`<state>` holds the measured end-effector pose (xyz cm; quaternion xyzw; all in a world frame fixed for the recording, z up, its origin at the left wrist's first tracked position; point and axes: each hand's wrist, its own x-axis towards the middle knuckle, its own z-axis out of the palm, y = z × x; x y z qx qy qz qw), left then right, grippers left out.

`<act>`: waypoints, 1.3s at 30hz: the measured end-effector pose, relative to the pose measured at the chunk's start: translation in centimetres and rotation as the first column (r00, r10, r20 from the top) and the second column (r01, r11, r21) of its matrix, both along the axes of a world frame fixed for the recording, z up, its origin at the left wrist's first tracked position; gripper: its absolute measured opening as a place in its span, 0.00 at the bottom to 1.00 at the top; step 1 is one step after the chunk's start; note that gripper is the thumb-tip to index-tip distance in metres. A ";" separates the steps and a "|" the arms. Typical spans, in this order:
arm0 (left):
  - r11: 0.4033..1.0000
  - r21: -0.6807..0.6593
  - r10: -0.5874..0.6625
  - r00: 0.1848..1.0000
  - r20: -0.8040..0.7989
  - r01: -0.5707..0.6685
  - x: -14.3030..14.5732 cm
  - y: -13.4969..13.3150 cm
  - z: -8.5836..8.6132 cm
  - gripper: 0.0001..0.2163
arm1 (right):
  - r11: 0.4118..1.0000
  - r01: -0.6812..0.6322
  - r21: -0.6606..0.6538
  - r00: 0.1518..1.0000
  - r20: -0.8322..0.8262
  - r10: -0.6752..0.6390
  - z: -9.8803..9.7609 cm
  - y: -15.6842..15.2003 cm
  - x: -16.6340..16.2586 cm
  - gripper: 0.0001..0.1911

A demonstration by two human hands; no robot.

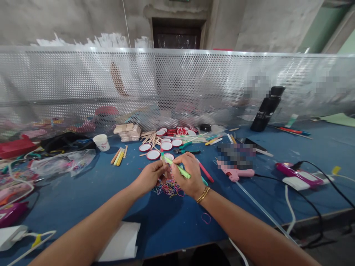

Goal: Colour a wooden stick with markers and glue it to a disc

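Note:
My left hand (149,177) pinches a narrow wooden craft stick (162,156) upright, its upper part coloured red and green. A light green marker (184,171) is in my right hand (190,175), its tip end close to the stick; I cannot tell if they touch. Below both hands lies a tangle of colourful rubber bands (172,189). Just beyond them are several white discs with red rims (166,146) and green-handled pliers (188,151). A red marker (205,171) rests right of my right hand.
A pink glue gun (235,173) with a long clear stick lies at right, near a purple power strip (301,174). A black bottle (266,111) and a perforated metal screen (177,81) stand behind. At left are a paper cup (101,142) and plastic bag (65,161).

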<state>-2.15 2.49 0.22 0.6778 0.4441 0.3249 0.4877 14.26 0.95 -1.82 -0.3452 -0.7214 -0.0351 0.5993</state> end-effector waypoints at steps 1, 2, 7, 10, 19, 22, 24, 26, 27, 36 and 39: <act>1.000 -0.003 0.000 1.000 -0.001 0.000 0.0 0.0 0.0 0.15 | 1.000 -0.012 0.003 1.000 0.003 0.012 0.0 0.0 0.0 0.04; 1.000 -0.005 -0.001 1.000 0.000 0.001 0.0 -0.1 0.1 0.16 | 1.000 -0.021 0.005 1.000 0.006 0.021 0.0 0.0 0.0 0.04; 1.000 -0.002 -0.003 1.000 0.012 0.003 0.0 0.0 0.1 0.16 | 1.000 0.001 -0.003 1.000 -0.003 -0.001 0.0 0.0 -0.1 0.03; 1.000 -0.007 -0.004 1.000 0.019 0.004 -0.1 0.0 0.0 0.16 | 1.000 -0.001 0.000 1.000 -0.007 0.001 0.0 0.0 -0.1 0.03; 1.000 -0.007 -0.005 1.000 0.015 0.005 0.0 -0.1 0.2 0.17 | 1.000 0.002 0.006 1.000 0.000 -0.002 0.0 0.1 -0.2 0.04; 1.000 -0.006 -0.001 1.000 0.008 0.001 0.1 0.0 0.2 0.17 | 1.000 0.003 0.009 1.000 -0.007 -0.003 0.1 0.1 -0.1 0.04; 1.000 -0.004 -0.006 1.000 0.000 0.006 0.1 0.0 0.2 0.17 | 1.000 -0.007 0.006 1.000 -0.007 0.007 0.1 0.0 -0.2 0.04; 1.000 0.001 -0.011 1.000 -0.010 0.011 0.0 0.0 0.2 0.17 | 1.000 -0.015 -0.003 1.000 -0.001 0.015 0.1 0.0 -0.3 0.04; 1.000 0.003 -0.013 1.000 -0.016 0.013 0.0 -0.1 0.3 0.17 | 1.000 -0.019 -0.009 1.000 0.003 0.019 0.1 0.0 -0.3 0.04; 1.000 0.016 -0.004 1.000 0.000 0.004 0.1 -0.1 0.1 0.15 | 1.000 0.008 0.013 1.000 -0.006 -0.008 -0.1 0.2 -0.1 0.04; 1.000 0.012 -0.012 1.000 -0.011 0.012 0.1 -0.1 0.1 0.16 | 1.000 -0.022 0.006 1.000 -0.002 0.022 -0.1 0.1 -0.2 0.04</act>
